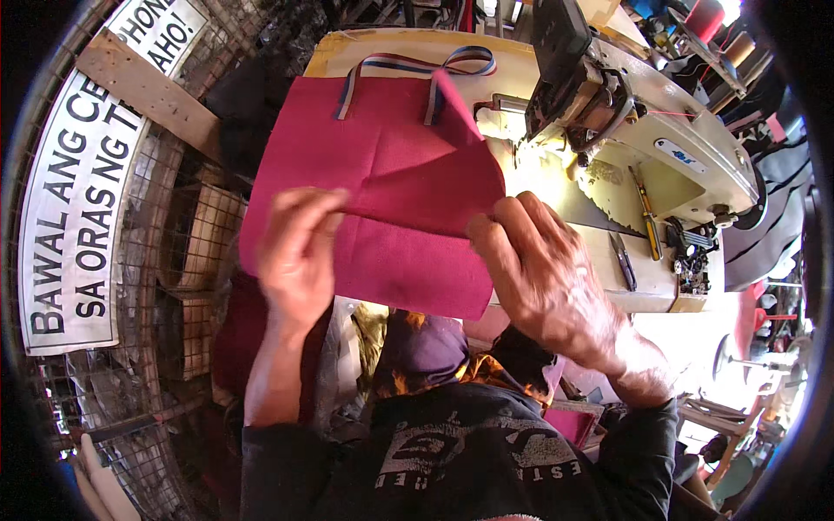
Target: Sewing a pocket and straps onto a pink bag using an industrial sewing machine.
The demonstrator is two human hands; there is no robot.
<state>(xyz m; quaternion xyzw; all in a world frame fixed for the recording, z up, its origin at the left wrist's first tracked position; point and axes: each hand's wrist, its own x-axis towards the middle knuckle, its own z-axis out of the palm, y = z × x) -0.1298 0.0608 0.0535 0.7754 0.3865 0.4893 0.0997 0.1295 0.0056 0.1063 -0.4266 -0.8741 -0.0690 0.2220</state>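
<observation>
A magenta fabric piece (pixel 391 269) lies over the front of the sewing table, with a fold running across it between my hands. My right hand (pixel 543 265) is closed on the fabric's right edge, at the end of the fold. Over the left part of the cloth is my left hand (pixel 300 247), its fingers bent toward the fold's left end. Motion smears those fingers, so whether they pinch the cloth is unclear. A striped strap (pixel 404 61) loops at the cloth's far edge, and its two ends lie on the fabric.
To the right stands a sewing machine (pixel 686 161), its needle area lit. A yellow-handled screwdriver (pixel 646 213) and dark thread snips (pixel 623 260) rest on its bed. Wire mesh (pixel 143 286) with a white sign (pixel 74 226) borders the left. Thread cones (pixel 705 19) stand at the far right.
</observation>
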